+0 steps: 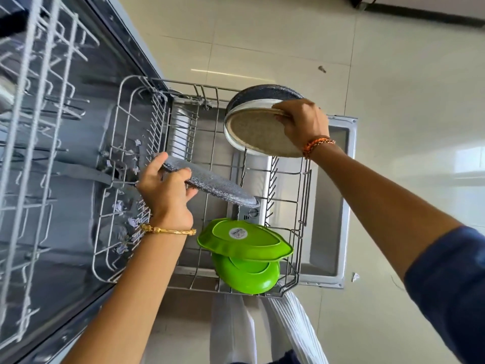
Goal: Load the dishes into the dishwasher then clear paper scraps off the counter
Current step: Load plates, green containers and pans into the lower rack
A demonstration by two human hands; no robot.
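- Fingers of left hand point(165, 191) curled round one end of speckled grey plate point(210, 183), thumb on top; held edge-on over the middle of lower rack point(305, 185), probably to slot upright between tines.
- Fingers of right hand point(301, 124) pinching the rim of a stack: beige-bottomed plate point(258, 134) with dark speckled plate point(262, 93) behind, hanging over the rack's far right corner, likely waiting a turn.
- Already loaded: green dish point(246, 239) leaning over green bowl point(246, 275) at the near right corner of the rack.
- Paper scraps point(123, 206) caught among the wires along the rack's left side, more on floor point(393, 74); counter not in view.
- Upper rack point(39, 101) pulled out at left, open dishwasher door point(338, 206) beneath; upright tines near the grey plate may snag its edge.
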